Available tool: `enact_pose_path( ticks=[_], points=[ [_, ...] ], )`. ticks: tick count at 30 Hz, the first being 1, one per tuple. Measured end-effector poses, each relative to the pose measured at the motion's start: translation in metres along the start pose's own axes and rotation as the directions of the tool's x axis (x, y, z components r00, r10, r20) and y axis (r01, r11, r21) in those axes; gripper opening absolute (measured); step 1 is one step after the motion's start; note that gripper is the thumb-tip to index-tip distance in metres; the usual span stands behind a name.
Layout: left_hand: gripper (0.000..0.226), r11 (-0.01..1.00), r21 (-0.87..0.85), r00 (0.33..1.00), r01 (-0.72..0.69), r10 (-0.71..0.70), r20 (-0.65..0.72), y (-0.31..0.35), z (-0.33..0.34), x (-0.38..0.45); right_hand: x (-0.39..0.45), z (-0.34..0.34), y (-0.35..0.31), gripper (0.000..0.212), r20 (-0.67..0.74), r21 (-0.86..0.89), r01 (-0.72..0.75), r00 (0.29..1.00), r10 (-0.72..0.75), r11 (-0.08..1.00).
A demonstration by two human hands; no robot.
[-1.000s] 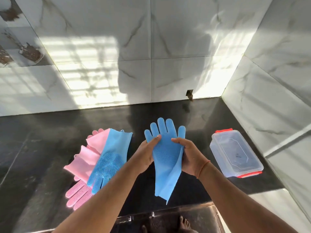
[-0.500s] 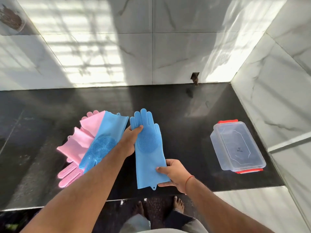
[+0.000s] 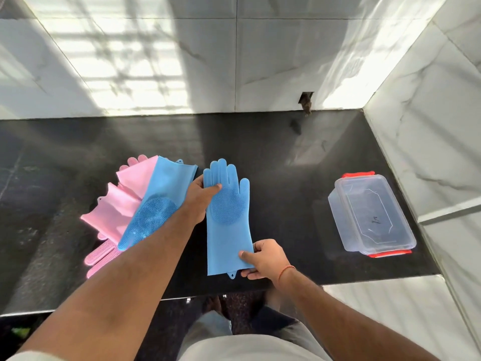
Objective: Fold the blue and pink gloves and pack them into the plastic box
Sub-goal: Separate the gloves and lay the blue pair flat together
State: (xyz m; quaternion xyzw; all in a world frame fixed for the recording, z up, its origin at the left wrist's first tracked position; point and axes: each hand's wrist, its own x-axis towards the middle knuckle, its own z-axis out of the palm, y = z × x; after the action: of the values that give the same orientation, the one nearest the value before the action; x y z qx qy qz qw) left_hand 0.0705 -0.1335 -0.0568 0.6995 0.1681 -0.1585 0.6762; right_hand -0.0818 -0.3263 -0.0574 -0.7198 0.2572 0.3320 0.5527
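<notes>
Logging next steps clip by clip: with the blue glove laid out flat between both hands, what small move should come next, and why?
Probably fold it: the blue glove lies flat and unfolded on the counter, the left hand pinning its fingers end, the right hand gripping the cuff. Bringing the cuff up over the palm would shorten it for the plastic box.

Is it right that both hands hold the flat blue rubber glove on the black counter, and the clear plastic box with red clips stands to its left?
Not quite. The head view shows the clear plastic box with red clips to the right of the flat blue rubber glove, not the left. The left hand and right hand do hold it on the black counter.
</notes>
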Motion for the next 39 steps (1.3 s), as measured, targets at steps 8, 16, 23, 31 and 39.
enact_pose_path(
  ticks=[8,16,23,31,39],
  points=[
    [0.052,0.992,0.115,0.995,-0.057,0.066,-0.074,0.005,-0.005,0.004,0.001,0.002,-0.006,0.016,-0.038,-0.177,-0.003,0.999,-0.003,0.984],
    [0.046,0.959,0.207,0.875,-0.194,0.264,-0.406,0.035,-0.035,0.006,-0.013,-0.006,-0.044,0.055,-0.020,-0.942,0.152,0.866,-0.499,0.301],
    [0.046,0.806,0.589,0.856,-0.060,0.345,-0.386,0.021,-0.118,-0.020,-0.004,0.051,-0.084,0.027,0.080,-0.590,0.403,0.891,-0.446,0.700],
    [0.047,0.767,0.632,0.919,0.112,0.162,-0.360,-0.008,-0.174,-0.075,0.022,0.145,-0.104,0.036,-0.017,-0.213,0.141,0.989,-0.148,0.967],
    [0.035,0.873,0.485,0.958,0.060,0.086,-0.274,-0.018,-0.185,-0.082,0.016,0.176,-0.113,0.029,0.039,-0.009,0.016,0.999,-0.015,1.000]
  ],
)
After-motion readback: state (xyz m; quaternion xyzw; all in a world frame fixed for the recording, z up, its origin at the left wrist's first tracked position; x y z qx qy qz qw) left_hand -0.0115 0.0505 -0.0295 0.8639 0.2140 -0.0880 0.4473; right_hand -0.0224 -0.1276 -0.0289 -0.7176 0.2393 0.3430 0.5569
